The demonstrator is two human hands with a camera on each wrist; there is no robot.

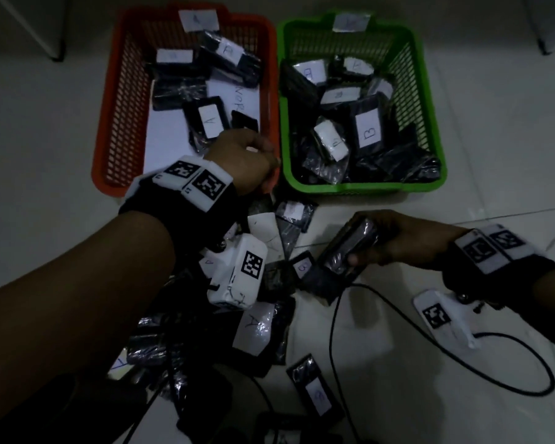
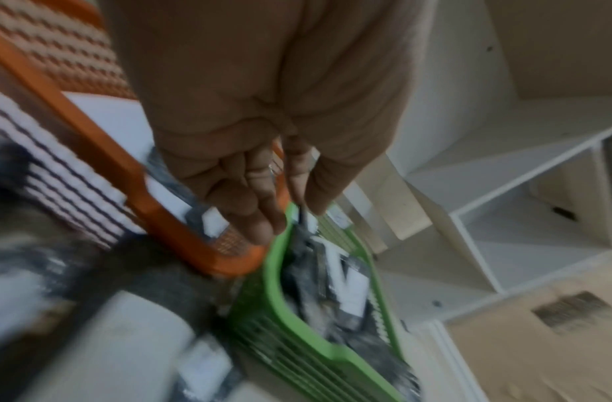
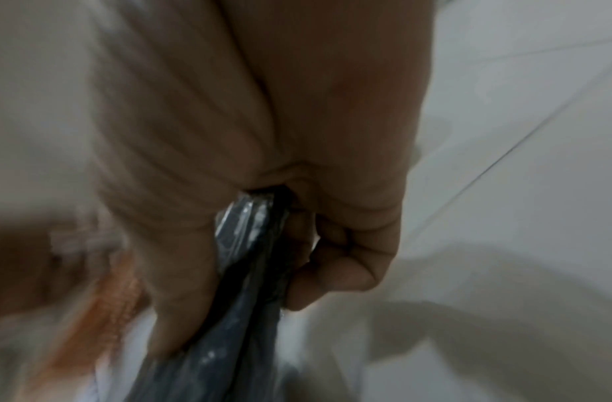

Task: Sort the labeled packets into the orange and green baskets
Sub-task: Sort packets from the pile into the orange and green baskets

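The orange basket (image 1: 103,123) (image 2: 125,163) at the back left holds black packets, one labelled A (image 1: 210,121). Beside it on the right, the green basket (image 1: 430,91) (image 2: 273,272) holds packets, one labelled B (image 1: 369,129). A pile of loose packets (image 1: 260,325) lies on the floor in front of the baskets. My left hand (image 1: 247,158) (image 2: 287,204) hovers over the orange basket's near right corner with relaxed fingers, holding nothing. To the right of the pile, my right hand (image 1: 382,241) (image 3: 235,321) grips a black plastic-wrapped packet (image 1: 346,251) (image 3: 249,272); its label is hidden.
Black cables (image 1: 462,357) loop over the white tiled floor at the lower right. A white shelf unit (image 2: 504,190) and a cardboard box (image 2: 538,353) stand beyond the green basket. Furniture legs (image 1: 56,52) show at the far left.
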